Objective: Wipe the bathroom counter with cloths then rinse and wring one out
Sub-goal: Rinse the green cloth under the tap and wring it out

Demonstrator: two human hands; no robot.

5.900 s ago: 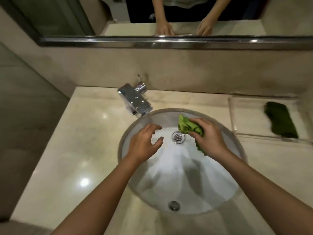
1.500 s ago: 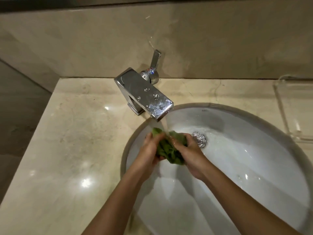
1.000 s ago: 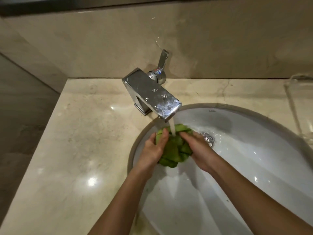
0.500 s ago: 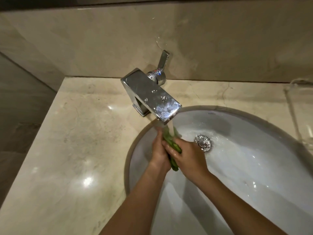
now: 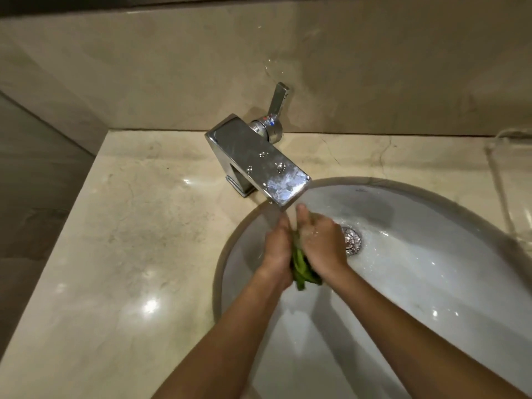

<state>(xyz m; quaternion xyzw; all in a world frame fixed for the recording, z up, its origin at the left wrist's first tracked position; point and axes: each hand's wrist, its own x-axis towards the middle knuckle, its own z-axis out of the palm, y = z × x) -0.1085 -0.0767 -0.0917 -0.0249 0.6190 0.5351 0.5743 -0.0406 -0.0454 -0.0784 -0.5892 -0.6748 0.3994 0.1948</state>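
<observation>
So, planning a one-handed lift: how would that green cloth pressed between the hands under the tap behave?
Likely floppy: the crumpled green cloth is squashed thin between the left hand and right hand, its end drooping below them. Probably heavy for its size and dripping: it sits under the chrome faucet, with water in the white sink.

One head-worn wide-angle view, looking forward and steeply down over a bathroom sink

The camera sits above and behind the person's bare forearms, which enter from the bottom edge and run up toward the middle. The left hand and right hand, closed together round a wet green cloth, lie just right of centre, near the lens. It faces the beige stone back wall across the top, with the square chrome faucet near mid-frame, the polished beige marble counter filling the left, and the white oval basin cut off by the right and bottom edges
</observation>
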